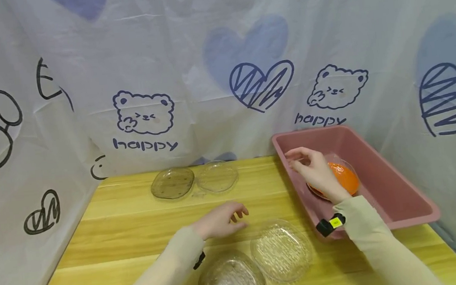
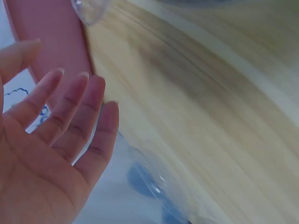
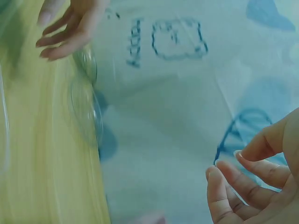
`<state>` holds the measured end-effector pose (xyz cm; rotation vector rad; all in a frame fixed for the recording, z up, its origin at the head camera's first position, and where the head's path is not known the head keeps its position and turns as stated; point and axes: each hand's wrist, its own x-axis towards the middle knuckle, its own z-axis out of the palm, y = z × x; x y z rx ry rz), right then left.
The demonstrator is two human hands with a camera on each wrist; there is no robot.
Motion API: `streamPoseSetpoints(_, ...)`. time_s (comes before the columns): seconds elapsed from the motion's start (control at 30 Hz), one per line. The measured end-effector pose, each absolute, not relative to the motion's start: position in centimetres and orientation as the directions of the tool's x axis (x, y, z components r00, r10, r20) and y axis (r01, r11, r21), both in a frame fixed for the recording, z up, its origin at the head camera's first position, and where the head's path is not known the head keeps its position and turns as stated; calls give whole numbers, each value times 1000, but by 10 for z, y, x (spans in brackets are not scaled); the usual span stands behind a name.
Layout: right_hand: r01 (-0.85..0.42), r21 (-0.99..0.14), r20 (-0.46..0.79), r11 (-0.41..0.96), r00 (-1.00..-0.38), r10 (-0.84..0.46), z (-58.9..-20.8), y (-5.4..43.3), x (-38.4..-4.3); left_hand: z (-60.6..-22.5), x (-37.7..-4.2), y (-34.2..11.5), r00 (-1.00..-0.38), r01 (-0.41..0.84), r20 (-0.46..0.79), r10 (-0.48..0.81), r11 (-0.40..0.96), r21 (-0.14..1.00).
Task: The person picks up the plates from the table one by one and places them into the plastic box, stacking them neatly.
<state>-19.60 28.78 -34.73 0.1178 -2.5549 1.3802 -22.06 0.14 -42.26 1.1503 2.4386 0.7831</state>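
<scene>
My left hand (image 1: pixel 221 220) hovers over the table with relaxed fingers and holds nothing; its palm and spread fingers show in the left wrist view. My right hand (image 1: pixel 313 169) is above the left side of a pink plastic basin (image 1: pixel 399 191), fingers loosely bent, nothing between thumb and fingertips. Inside the basin lies an orange dish (image 1: pixel 346 178), partly hidden behind the right wrist, with a clear rim and a dark edge showing around it. A clear ribbed plate (image 1: pixel 281 252) and a grey-tinted clear plate (image 1: pixel 232 281) lie at the near side of the table.
At the table's back edge a grey-tinted plate (image 1: pixel 172 183) and a clear plate (image 1: pixel 217 176) lie side by side. A printed white curtain (image 1: pixel 197 72) hangs behind and on both sides. The wooden table (image 1: pixel 109 225) runs beneath everything.
</scene>
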Motion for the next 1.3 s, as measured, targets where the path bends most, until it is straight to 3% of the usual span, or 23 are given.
streamPoseSetpoints(0.53,-355,-821,318,447,-935,-159,-362,200,-179,-443,-208,-56,-661,511,-209,721,636,578)
streamPoseSetpoints(0.93,-267,-867,191,420,-958,-215,-401,167,-183,-455,-201,-58,-646,488,-242,724,636,598)
streamPoseSetpoints(1.3,-159,-928,86,336,-971,-222,-420,160,-188,-454,-199,-51,-645,534,-265,717,671,514)
